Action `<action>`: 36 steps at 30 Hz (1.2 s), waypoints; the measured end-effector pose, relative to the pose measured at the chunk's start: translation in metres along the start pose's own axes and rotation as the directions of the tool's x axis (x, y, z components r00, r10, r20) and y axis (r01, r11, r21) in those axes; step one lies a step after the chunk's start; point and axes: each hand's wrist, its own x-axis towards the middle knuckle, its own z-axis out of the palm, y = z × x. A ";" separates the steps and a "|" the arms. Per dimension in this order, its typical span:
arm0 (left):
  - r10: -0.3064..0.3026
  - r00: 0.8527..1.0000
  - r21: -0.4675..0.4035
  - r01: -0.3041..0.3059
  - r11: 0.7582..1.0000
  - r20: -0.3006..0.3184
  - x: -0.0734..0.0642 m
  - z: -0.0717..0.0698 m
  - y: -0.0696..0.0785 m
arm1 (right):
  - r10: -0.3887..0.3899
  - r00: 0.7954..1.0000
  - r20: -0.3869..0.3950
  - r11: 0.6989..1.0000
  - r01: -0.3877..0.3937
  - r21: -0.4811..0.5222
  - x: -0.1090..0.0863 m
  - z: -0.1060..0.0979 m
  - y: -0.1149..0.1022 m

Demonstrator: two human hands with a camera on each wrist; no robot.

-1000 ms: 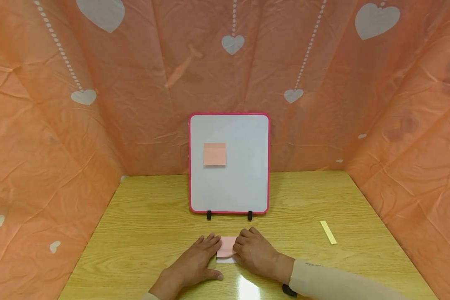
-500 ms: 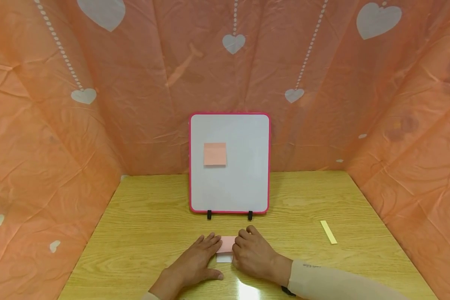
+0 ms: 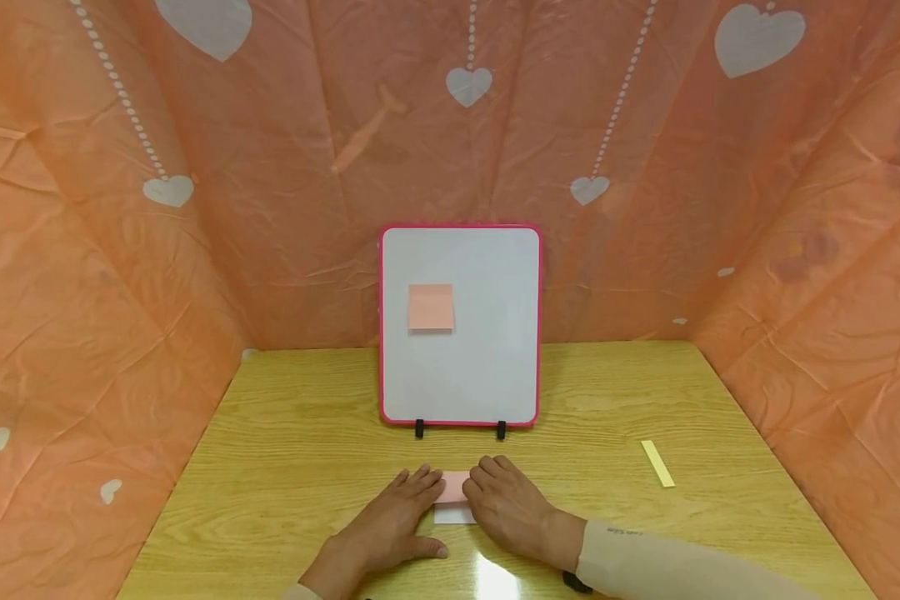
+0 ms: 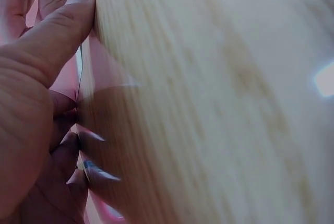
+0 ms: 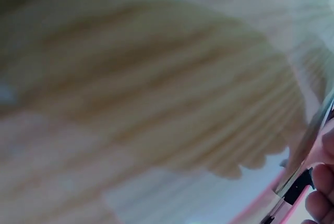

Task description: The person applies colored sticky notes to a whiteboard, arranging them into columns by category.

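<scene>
Pink slip (image 3: 453, 487): on the table (image 3: 307, 433) in front of the whiteboard (image 3: 487, 350), white paper (image 3: 453, 514) showing along its near edge.
Left hand (image 3: 393, 518): fingers straight, resting over the slip's left edge, probably so it won't slide.
Right hand (image 3: 508, 507): curled in, looks like it's pinching the slip's right edge, fingertips hidden tho.
Black feet (image 3: 419, 428): under the whiteboard, guessing they prop it up.
Pink note (image 3: 431, 307): stuck on the whiteboard's left half.

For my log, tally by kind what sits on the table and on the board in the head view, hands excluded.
White rectangular board with pink frame: 1
Peach-pink square note on that board: 1
Pink-and-white paper piece: 1 (partly covered, layers unclear)
Narrow yellow strip: 1
Total: 4
</scene>
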 end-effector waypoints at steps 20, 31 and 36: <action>-0.003 1.000 0.035 0.003 0.999 -0.008 -0.003 -0.002 0.003 | 0.007 1.000 0.023 1.000 -0.008 0.028 0.000 -0.001 0.001; 0.037 0.999 0.153 -0.035 0.988 -0.012 -0.004 -0.003 0.002 | 0.006 0.999 0.040 1.000 -0.007 0.020 -0.001 -0.001 0.000; 0.010 1.000 0.129 -0.007 0.992 -0.019 -0.002 -0.002 0.002 | 0.012 0.999 0.031 0.999 -0.013 0.029 -0.001 0.000 -0.001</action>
